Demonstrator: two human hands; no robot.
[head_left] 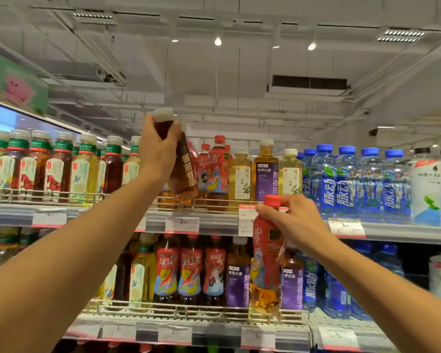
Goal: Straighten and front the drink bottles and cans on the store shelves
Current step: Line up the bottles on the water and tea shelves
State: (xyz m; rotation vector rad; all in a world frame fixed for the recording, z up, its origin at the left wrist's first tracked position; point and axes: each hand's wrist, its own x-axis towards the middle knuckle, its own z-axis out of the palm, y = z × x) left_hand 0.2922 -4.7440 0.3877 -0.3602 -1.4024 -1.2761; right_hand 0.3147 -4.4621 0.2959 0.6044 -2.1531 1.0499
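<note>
A person's left hand (158, 146) curls around the neck of a dark-brown tea bottle with a white cap and brown label (182, 161), holding it tilted above the front wire rail of the top metal shelf (214, 221); the bottle's base overlaps the rail and the bottles behind it, so whether it touches the shelf cannot be told, and the palm hides most of its shoulder. The right hand (295, 220) pinches the neck of a red-labelled iced-tea bottle with a red cap (266, 258), which hangs in front of the lower shelf (189, 327); its amber base blurs against the wire rail there, and contact cannot be made out. This bottle also covers part of a white price tag (247, 220) on the upper shelf edge.

On the top shelf, a row of green-collared tea bottles with silver caps (59, 166) stands at left, red iced-tea bottles (218, 169) and pale yellow tea bottles with white caps (241, 174) in the middle, blue sports-drink bottles (349, 182) at right. White-wrapped bottles (430, 184) are cut off by the right edge. Lower-shelf labels are blurred, and a further shelf below is cropped by the frame's bottom edge.
</note>
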